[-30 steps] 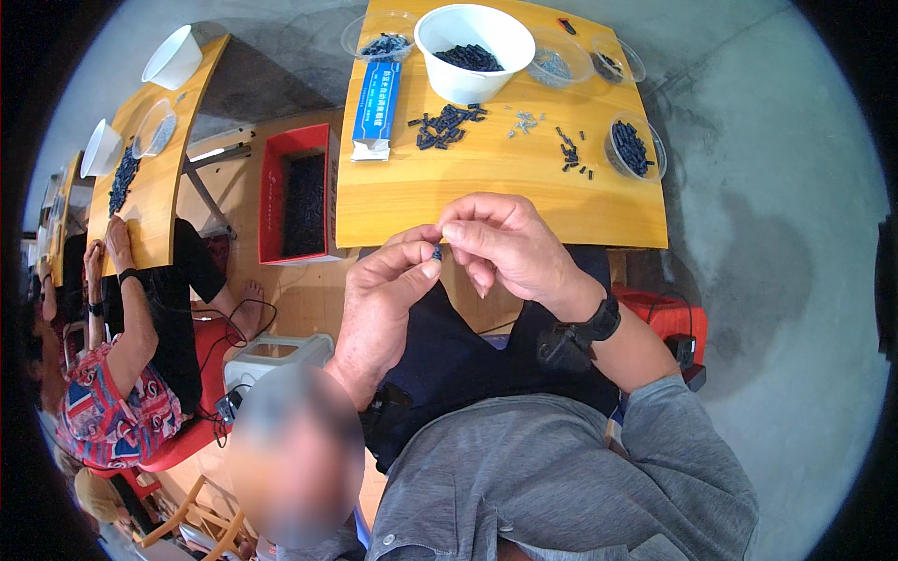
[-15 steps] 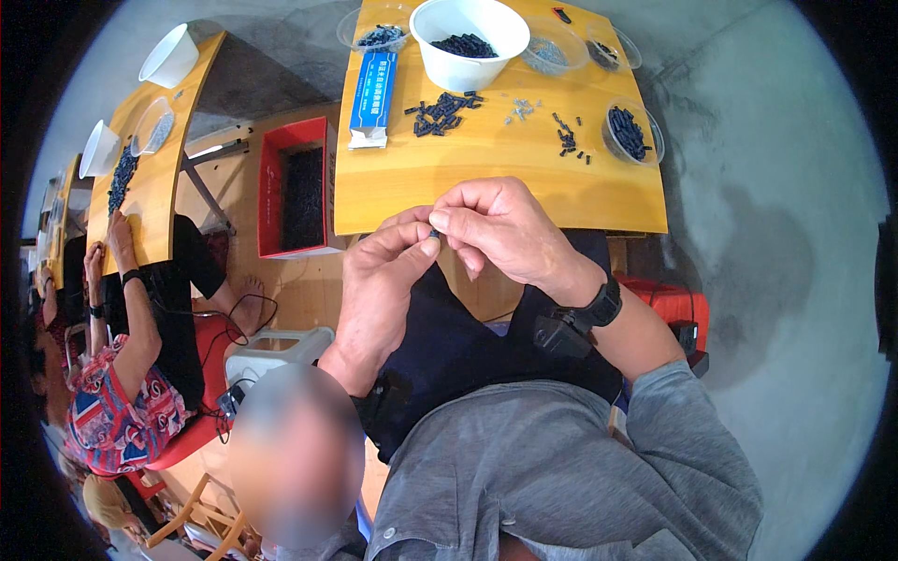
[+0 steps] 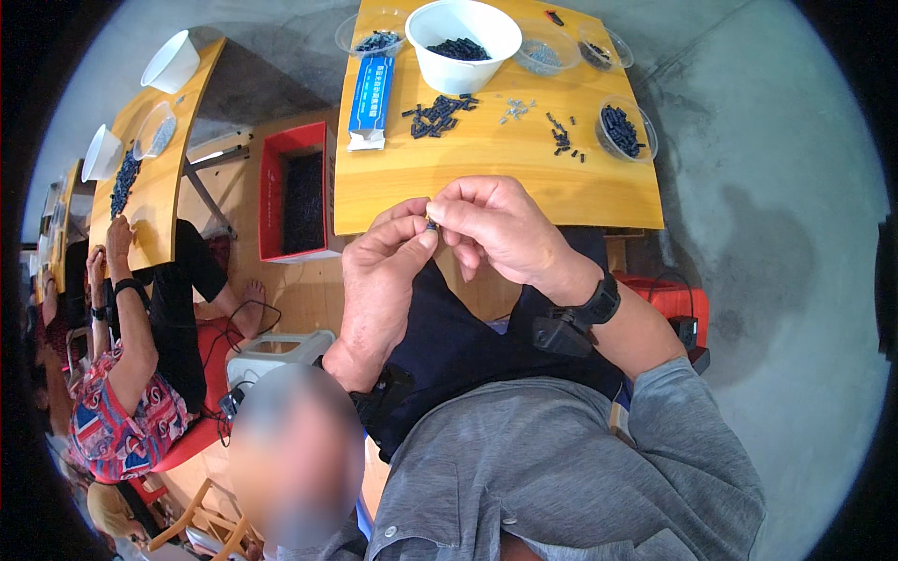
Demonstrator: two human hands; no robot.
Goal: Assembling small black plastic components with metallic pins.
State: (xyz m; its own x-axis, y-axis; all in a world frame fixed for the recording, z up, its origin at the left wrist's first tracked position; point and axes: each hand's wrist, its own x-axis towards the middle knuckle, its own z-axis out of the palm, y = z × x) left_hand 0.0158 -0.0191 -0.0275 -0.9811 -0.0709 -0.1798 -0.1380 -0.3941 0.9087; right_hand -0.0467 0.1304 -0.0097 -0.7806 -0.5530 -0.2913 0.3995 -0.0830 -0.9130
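Note:
My left hand [image 3: 379, 271] and my right hand [image 3: 510, 224] meet in front of the table's near edge. Between thumb and fingers, the left pinches a small dark piece [image 3: 431, 225], mostly covered by the fingertips. Thumb and forefinger of my right hand are pressed together at its upper end; whether they hold a separate tiny part is hidden. Beyond the hands, a pile of short black cylindrical pieces [image 3: 441, 116], some small clear pieces [image 3: 516, 109] and several smaller black pieces [image 3: 561, 137] lie on the yellow table [image 3: 486, 178].
A white tub [image 3: 440, 70] of black pieces stands at the back, beside a blue-and-white box [image 3: 371, 105]. Clear bowls hold small parts, one with dark cylinders [image 3: 625, 150] at right. A red box [image 3: 268, 201] sits left of the table. Another person's hand [image 3: 120, 241] works at the left table.
My fingertips have shifted slightly, and more of the small dark piece shows between them. The table appears moved a little up and left in view. Both hands keep their pinch.

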